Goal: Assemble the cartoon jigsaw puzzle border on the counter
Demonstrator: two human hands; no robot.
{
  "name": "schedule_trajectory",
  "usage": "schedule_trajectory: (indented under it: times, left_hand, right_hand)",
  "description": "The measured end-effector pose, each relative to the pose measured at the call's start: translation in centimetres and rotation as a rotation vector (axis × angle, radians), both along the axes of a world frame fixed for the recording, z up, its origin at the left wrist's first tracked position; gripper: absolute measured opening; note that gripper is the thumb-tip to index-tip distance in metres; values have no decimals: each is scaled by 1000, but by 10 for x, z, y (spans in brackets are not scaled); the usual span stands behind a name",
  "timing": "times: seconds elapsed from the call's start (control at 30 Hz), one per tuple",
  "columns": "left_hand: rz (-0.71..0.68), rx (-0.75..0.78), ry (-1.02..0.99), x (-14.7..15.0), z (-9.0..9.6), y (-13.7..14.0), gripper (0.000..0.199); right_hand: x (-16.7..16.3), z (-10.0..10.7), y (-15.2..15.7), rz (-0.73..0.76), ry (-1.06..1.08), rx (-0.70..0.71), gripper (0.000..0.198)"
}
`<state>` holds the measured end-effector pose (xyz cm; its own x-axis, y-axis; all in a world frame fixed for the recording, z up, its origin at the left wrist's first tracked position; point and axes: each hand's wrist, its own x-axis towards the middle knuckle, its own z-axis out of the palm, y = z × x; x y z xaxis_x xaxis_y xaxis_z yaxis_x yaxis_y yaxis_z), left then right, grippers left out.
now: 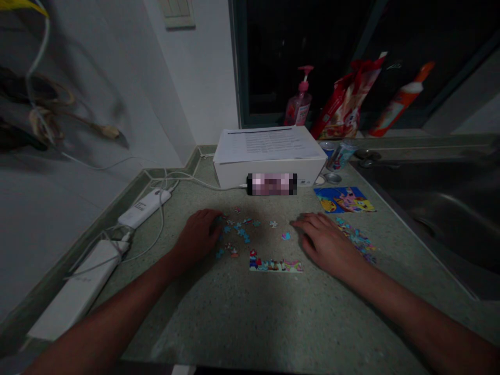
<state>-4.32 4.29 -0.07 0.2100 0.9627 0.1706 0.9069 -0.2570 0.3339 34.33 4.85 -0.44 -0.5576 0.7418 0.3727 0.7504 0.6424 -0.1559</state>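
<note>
My left hand (198, 232) rests palm down on the counter, thumb apart from the stretched fingers. Its fingertips reach the left edge of a scatter of loose jigsaw pieces (241, 233), mostly blue. On the other side, my right hand (321, 238) lies with fingers extended, holding nothing visible. Near its fingertips are a pale jigsaw piece (273, 224) and a blue and pink piece (286, 236). Between the hands, closer to me, is a joined L-shaped strip of jigsaw (275, 265). A pile of more pieces (356, 238) sits beyond my right wrist, partly hidden by it.
A cartoon picture card (345, 200) lies at the right, near the metal sink (437, 208). A phone (272, 184) leans on a white box (269, 169) with papers on top. Cans (341, 155) stand beside it. Power strips (84, 289) and cables line the left.
</note>
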Motion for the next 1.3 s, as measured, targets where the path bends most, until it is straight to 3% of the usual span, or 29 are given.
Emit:
schedule_trajectory:
  times: [0.5,0.8,1.3]
  left_hand:
    - [-8,9,2,0,1,0,33]
    - [-9,13,-2,-1,-1,0,33]
    - [-10,2,8,0,-1,1,35]
  right_hand:
    - [1,-2,0,-6,-4,-8,39]
    - [-1,2,-1,-6,97,-25,45]
    - [-1,-2,0,-4,14,-19,37]
